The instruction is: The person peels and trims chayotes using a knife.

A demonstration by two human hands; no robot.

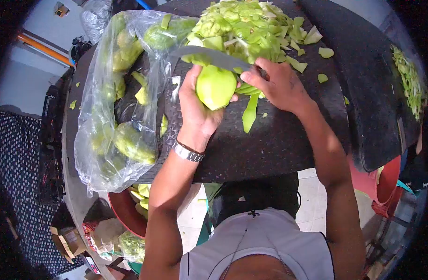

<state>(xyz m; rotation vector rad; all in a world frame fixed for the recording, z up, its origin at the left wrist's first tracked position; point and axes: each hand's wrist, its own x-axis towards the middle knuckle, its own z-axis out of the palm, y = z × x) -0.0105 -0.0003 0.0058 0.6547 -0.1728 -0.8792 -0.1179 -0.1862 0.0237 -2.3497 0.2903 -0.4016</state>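
Note:
My left hand (pixel 201 105), with a metal watch on its wrist, is wrapped round a peeled pale-green chayote (pixel 215 87) held above the dark table. In my right hand (pixel 279 86) is a knife (pixel 218 58), its handle inside my closed fingers. The wide blade points left and crosses the top of the chayote, with a piece of green peel against it. Below my right fingers hangs a long strip of peel (pixel 250 114). Just beyond both hands rises a large heap of green peelings (pixel 246 25).
A clear plastic bag (pixel 95 135) with several unpeeled chayotes lies on the left of the table (pixel 251 156). Shredded green pieces (pixel 407 84) are on a dark board at the far right. Red tubs (pixel 123 212) stand below the table edge on either side.

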